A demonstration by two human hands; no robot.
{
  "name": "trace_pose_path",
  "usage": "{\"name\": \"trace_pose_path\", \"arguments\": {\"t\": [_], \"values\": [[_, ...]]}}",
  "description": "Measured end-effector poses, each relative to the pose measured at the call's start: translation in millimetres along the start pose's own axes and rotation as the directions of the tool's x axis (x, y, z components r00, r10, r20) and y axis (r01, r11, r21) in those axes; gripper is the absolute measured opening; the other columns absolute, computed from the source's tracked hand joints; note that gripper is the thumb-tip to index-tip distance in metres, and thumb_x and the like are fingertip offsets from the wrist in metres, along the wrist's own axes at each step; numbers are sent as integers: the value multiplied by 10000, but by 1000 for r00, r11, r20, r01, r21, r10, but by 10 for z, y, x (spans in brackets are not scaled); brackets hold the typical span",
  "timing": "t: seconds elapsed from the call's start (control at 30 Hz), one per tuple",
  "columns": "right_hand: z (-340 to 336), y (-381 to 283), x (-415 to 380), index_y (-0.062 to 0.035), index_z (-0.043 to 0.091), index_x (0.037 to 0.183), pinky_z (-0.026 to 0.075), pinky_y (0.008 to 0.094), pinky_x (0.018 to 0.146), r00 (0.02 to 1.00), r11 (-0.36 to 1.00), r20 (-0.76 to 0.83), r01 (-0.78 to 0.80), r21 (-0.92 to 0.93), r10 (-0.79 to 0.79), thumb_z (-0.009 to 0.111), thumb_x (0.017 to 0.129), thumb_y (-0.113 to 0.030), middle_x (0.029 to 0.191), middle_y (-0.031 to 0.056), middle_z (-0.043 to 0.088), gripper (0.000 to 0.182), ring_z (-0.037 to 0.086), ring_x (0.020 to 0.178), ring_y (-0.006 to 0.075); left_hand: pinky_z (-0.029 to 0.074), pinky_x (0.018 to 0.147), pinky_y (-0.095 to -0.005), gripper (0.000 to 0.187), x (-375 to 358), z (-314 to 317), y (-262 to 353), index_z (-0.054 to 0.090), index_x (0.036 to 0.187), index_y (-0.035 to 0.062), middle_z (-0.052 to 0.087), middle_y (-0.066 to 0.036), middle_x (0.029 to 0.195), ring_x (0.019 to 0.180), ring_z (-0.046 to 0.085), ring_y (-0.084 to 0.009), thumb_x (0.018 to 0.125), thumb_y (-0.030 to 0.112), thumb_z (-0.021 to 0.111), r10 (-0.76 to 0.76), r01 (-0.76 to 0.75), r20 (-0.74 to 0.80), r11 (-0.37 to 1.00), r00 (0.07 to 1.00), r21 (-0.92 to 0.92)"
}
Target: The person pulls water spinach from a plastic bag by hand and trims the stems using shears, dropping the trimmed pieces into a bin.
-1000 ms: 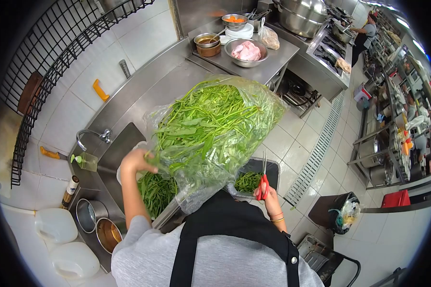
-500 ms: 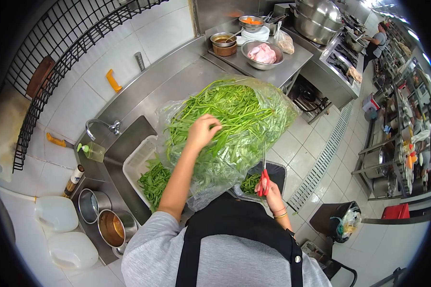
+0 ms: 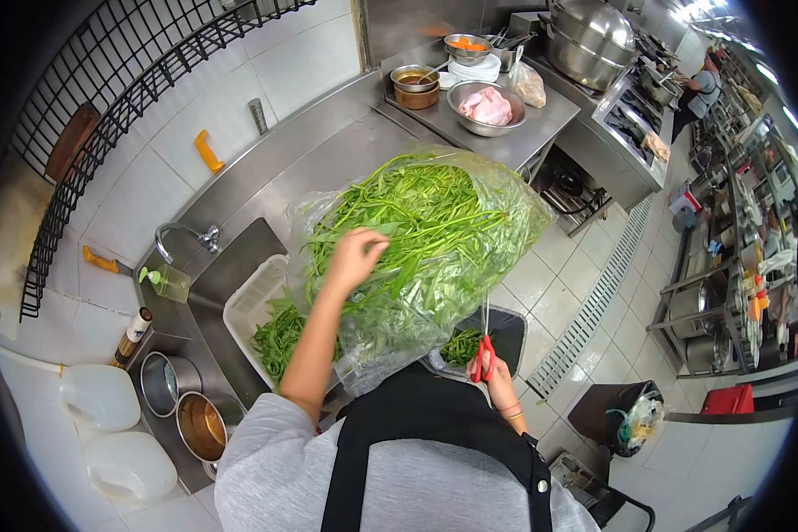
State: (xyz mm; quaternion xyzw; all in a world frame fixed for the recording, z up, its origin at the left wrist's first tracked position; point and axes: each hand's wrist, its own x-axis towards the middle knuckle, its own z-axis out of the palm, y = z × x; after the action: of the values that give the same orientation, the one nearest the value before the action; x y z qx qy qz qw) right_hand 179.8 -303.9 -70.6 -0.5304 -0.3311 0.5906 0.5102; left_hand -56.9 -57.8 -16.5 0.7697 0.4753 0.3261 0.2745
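Observation:
A large clear plastic bag lies spread over the counter and sink edge, filled with long-stemmed leafy greens. Above the left part of this heap is my left hand, fingers curled together; whatever they may pinch is too small to make out. My right hand grips red-handled scissors, blades pointing up beside the bag's lower edge. More leaves sit in a white plastic tub in the sink, partly behind my left forearm. Below the bag, cut greens lie in a dark bin.
A steel bowl of raw poultry stands on the far counter. At left are a faucet, a soap bottle and steel pots. A trash bin stands at right; another person works beyond the stove.
My left hand has moved slightly left and down over the greens. My right hand has shifted a little down with the scissors. The view has shifted slightly.

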Motion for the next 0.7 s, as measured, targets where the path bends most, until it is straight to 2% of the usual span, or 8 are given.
{"name": "trace_pose_path", "arguments": {"t": [0.03, 0.07, 0.13, 0.23, 0.37, 0.4, 0.5, 0.7], "values": [[31, -56, 42, -14, 508, 697, 402, 243, 636, 998, 999, 51, 34, -13, -33, 412, 938, -378, 692, 58, 538, 447, 494, 647, 121, 448, 774, -360, 160, 111, 243, -70, 655, 867, 62, 613, -83, 883, 858, 570, -255, 765, 186, 657, 94, -94, -24, 995, 995, 26], [40, -83, 83, -18, 514, 733, 399, 239, 634, 996, 1000, 91, 23, -6, -23, 442, 929, -360, 711, 40, 536, 400, 487, 656, 108, 448, 774, -360, 160, 176, 390, -70, 655, 867, 62, 613, -83, 883, 858, 570, -255, 765, 186, 657, 98, -97, -18, 995, 995, 23], [118, -94, 157, -22, 518, 747, 398, 238, 635, 993, 998, 101, 61, -8, -60, 452, 926, -352, 716, 31, 536, 381, 485, 663, 102, 418, 805, -380, 166, 269, 567, 8, 660, 823, 77, 604, -66, 876, 891, 540, -261, 734, 214, 688, 113, -106, -20, 972, 993, 209], [234, -197, 202, -37, 520, 765, 397, 226, 642, 986, 991, 114, 126, -41, -120, 464, 923, -339, 729, 17, 537, 346, 488, 677, 91, 402, 815, -373, 168, 188, 547, 186, 662, 791, 80, 599, -55, 888, 913, 527, -253, 709, 219, 709, 157, -138, -118, 978, 981, 153], [255, -240, 153, -46, 518, 743, 408, 224, 662, 976, 988, 166, 123, 95, -138, 444, 928, -359, 753, 34, 543, 371, 496, 699, 99, 394, 831, -372, 142, -123, 450, 466, 698, 816, 111, 609, -47, 965, 956, 522, -239, 703, 196, 711, 272, -263, -152, 962, 950, 80], [243, -230, 151, -45, 521, 736, 408, 227, 662, 981, 989, 167, 83, 120, -102, 435, 931, -363, 758, 39, 544, 382, 497, 700, 103, 431, 807, -349, 167, -184, 410, 547, 716, 845, 107, 628, -59, 980, 938, 540, -238, 681, 136, 717, 298, -281, -154, 952, 942, 122], [211, -253, 210, -39, 526, 717, 404, 225, 660, 983, 988, 176, 32, 151, -58, 421, 935, -365, 761, 48, 544, 405, 492, 692, 106, 435, 801, -346, 176, -313, 418, 557, 716, 856, 108, 631, -59, 973, 931, 546, -233, 680, 121, 712, 257, -251, -143, 966, 956, 60], [159, -316, 410, -39, 506, 716, 384, 229, 631, 970, 982, 171, 152, 116, -170, 444, 931, -311, 708, 31, 513, 352, 452, 649, 95, 422, 829, -351, 155, -430, 398, 585, 714, 851, 128, 628, -34, 968, 941, 541, -225, 697, 141, 697, 287, -287, -11, 956, 958, -62]]}}
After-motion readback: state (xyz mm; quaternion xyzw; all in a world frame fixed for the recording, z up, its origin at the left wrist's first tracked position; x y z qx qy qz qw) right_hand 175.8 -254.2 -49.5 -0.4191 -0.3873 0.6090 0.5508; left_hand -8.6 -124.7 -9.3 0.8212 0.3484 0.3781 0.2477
